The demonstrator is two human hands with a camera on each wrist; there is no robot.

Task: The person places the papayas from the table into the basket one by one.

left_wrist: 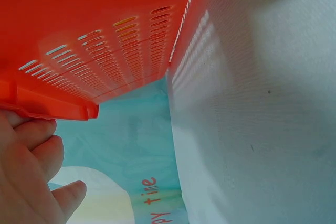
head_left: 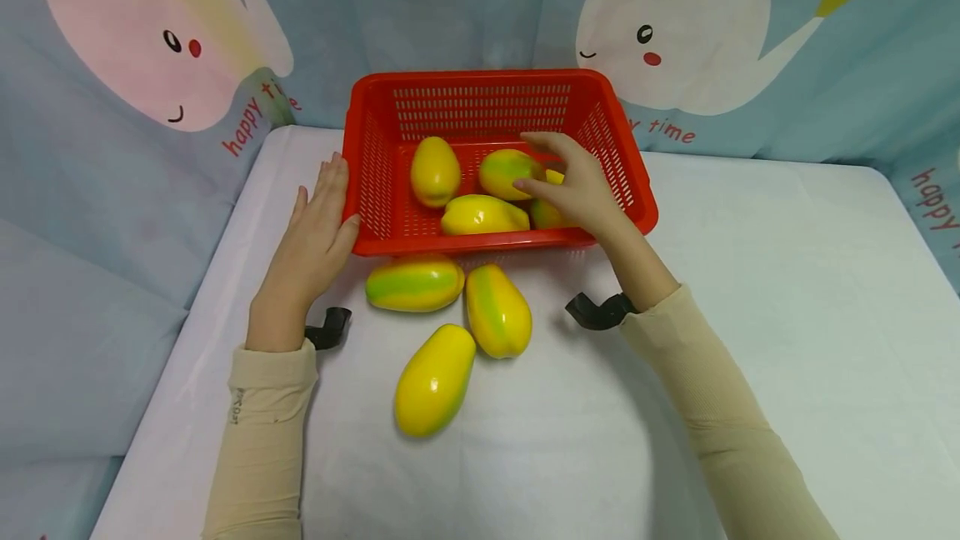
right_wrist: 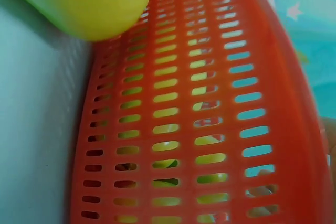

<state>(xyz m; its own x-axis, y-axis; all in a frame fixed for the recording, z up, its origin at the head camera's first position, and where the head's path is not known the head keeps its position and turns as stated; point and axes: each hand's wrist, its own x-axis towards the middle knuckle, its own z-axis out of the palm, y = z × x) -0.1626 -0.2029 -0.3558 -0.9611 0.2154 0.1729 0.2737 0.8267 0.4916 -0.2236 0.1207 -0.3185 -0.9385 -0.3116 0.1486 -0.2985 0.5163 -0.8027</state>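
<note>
A red plastic basket (head_left: 495, 244) holds several yellow-green papayas, one of them the papaya (head_left: 506, 173) nearest my right hand. My right hand (head_left: 581, 186) reaches over the basket's front rim, thumb and fingers spread apart around that papaya's right end. Partly behind this hand lies another papaya (head_left: 550, 213). My left hand (head_left: 311, 236) rests against the basket's left side with its fingers straight; in the left wrist view its fingers (left_wrist: 44, 150) touch the rim. Inside the basket are also an upright-lying papaya (head_left: 435, 173) and a sideways papaya (head_left: 483, 215).
Three papayas lie on the white table (head_left: 555, 440) before the basket: a sideways papaya (head_left: 415, 283), a slanted papaya (head_left: 498, 312) and a nearer papaya (head_left: 435, 382). Behind the basket hangs a blue curtain (head_left: 465, 7) with whale prints. Black wrist mounts (head_left: 598, 312) stick out beside both wrists.
</note>
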